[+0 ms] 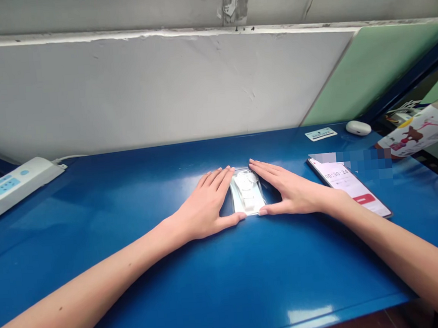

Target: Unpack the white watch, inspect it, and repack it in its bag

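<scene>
Clear plastic packet [247, 192] is being framed by both hands near the middle of the blue table [131, 206], where it is being laid flat with its long side running away from the person. The left hand [207, 205] is being pressed palm down along its left edge and the right hand [287, 191] along its right edge, with fingers stretched out together and thumbs being brought in at its near corners. Nothing is being gripped, as both hands are being spread flat and open. By this placing the packet is seemingly being steadied and squared from both sides rather than lifted.

Something white, in stacked parts, is being shown through the glossy film, too small to be identified, and glare is being thrown off the wrap. A phone [351, 186] showing a timer is being left face up just beside the right hand, probably to be read at a glance. A power strip [12, 185] is being seen at the far left.
</scene>
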{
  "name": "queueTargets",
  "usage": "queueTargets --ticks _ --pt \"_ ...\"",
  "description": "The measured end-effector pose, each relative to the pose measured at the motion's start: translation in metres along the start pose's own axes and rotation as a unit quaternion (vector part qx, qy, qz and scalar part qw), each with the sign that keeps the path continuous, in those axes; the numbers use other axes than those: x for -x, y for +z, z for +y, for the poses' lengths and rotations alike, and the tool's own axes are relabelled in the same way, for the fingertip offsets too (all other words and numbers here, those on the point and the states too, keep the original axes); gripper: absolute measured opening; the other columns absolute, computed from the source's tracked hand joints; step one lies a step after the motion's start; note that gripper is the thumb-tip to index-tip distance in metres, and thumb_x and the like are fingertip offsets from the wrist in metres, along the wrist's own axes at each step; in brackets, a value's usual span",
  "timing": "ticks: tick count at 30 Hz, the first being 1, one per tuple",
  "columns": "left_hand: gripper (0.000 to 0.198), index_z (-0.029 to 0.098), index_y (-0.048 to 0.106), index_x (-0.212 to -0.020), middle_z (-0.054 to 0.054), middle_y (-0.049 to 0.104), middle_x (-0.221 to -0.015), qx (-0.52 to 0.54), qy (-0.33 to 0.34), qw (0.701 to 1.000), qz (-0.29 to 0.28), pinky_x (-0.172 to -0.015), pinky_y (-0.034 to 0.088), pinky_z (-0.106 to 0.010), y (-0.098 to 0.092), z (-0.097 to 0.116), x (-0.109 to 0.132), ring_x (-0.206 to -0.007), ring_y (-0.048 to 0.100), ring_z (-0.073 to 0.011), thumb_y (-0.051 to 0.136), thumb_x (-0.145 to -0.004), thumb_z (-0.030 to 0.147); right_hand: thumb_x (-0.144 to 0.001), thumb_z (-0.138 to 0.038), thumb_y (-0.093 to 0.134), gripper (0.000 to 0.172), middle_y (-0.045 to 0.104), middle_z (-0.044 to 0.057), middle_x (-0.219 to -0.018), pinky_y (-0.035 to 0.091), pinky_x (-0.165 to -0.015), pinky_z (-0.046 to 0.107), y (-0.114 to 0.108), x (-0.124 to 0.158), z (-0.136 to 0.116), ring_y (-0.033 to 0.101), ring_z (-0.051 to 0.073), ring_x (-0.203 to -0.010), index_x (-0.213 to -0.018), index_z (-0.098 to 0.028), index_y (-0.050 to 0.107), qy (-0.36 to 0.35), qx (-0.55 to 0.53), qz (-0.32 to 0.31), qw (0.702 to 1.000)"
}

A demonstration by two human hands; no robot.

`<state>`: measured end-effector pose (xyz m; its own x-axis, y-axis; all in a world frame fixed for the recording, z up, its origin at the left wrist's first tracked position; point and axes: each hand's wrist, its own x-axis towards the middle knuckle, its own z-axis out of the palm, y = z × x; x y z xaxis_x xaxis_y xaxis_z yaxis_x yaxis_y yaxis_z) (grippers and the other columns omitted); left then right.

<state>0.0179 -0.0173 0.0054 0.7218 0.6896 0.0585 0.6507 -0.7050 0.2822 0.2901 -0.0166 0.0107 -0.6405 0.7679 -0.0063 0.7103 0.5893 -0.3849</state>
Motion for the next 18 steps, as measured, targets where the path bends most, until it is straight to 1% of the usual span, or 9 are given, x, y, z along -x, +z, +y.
queueTargets --ticks 3,8,11,13,15,16,18 --pt "0.092 0.006 0.023 -0.157 -0.022 0.024 -0.164 -0.004 0.002 1.000 0.004 -0.123 0.022 -0.052 0.0003 -0.0006 -0.0002 -0.153 0.021 -0.0359 0.053 -0.092 0.064 -0.083 -0.069 0.063 0.107 0.014 0.021 -0.168 0.032 -0.120 0.057 0.0005 -0.0003 -0.0002 0.021 0.038 -0.153 -0.162 -0.013 0.017 -0.001 0.005 0.008 1.000" --pt "0.088 0.004 0.026 -0.157 -0.024 0.024 -0.164 -0.021 0.006 1.000 0.007 -0.123 0.023 -0.053 0.0014 -0.0008 0.0002 -0.153 0.022 -0.0373 0.051 -0.095 0.061 -0.085 -0.069 0.060 0.103 0.027 0.022 -0.164 0.031 -0.120 0.058 0.0033 -0.0017 0.0012 0.026 0.038 -0.152 -0.160 -0.011 0.023 -0.016 0.013 0.017 1.000" --pt "0.080 0.005 0.027 -0.157 -0.025 0.023 -0.164 -0.022 0.009 0.999 0.024 -0.122 0.025 -0.053 0.0027 -0.0009 0.0017 -0.153 0.022 -0.0374 0.048 -0.099 0.057 -0.087 -0.067 0.059 0.098 0.033 0.025 -0.161 0.034 -0.119 0.057 0.0044 -0.0023 0.0021 0.032 0.038 -0.149 -0.157 -0.006 0.028 -0.017 0.025 0.036 0.999" --pt "0.075 0.004 0.029 -0.156 -0.026 0.022 -0.164 -0.019 0.012 0.999 0.042 -0.122 0.027 -0.053 0.0038 -0.0012 0.0027 -0.153 0.021 -0.0377 0.046 -0.101 0.051 -0.093 -0.061 0.056 0.084 0.042 0.026 -0.156 0.039 -0.116 0.054 0.0045 -0.0030 0.0031 0.040 0.037 -0.144 -0.153 -0.005 0.037 -0.017 0.029 0.064 0.997" --pt "0.070 0.001 0.031 -0.154 -0.028 0.023 -0.163 -0.015 0.016 0.998 0.057 -0.121 0.028 -0.054 0.0052 -0.0019 0.0034 -0.153 0.021 -0.0384 0.044 -0.102 0.046 -0.097 -0.053 0.053 0.066 0.053 0.023 -0.146 0.044 -0.112 0.051 0.0045 -0.0040 0.0048 0.050 0.034 -0.136 -0.146 -0.008 0.048 -0.015 0.024 0.107 0.994" --pt "0.067 0.000 0.032 -0.153 -0.029 0.023 -0.162 -0.013 0.018 0.998 0.062 -0.121 0.029 -0.054 0.0061 -0.0023 0.0036 -0.152 0.021 -0.0386 0.043 -0.103 0.043 -0.098 -0.049 0.052 0.059 0.059 0.021 -0.140 0.047 -0.109 0.049 0.0045 -0.0046 0.0059 0.054 0.033 -0.130 -0.142 -0.010 0.053 -0.012 0.021 0.133 0.991" --pt "0.061 -0.001 0.034 -0.152 -0.030 0.025 -0.161 -0.010 0.011 0.997 0.072 -0.121 0.029 -0.055 0.0082 -0.0035 0.0037 -0.152 0.022 -0.0390 0.040 -0.104 0.037 -0.097 -0.046 0.056 0.049 0.067 0.018 -0.125 0.052 -0.100 0.047 0.0044 -0.0059 0.0079 0.061 0.031 -0.118 -0.133 -0.013 0.061 0.000 0.019 0.176 0.984"
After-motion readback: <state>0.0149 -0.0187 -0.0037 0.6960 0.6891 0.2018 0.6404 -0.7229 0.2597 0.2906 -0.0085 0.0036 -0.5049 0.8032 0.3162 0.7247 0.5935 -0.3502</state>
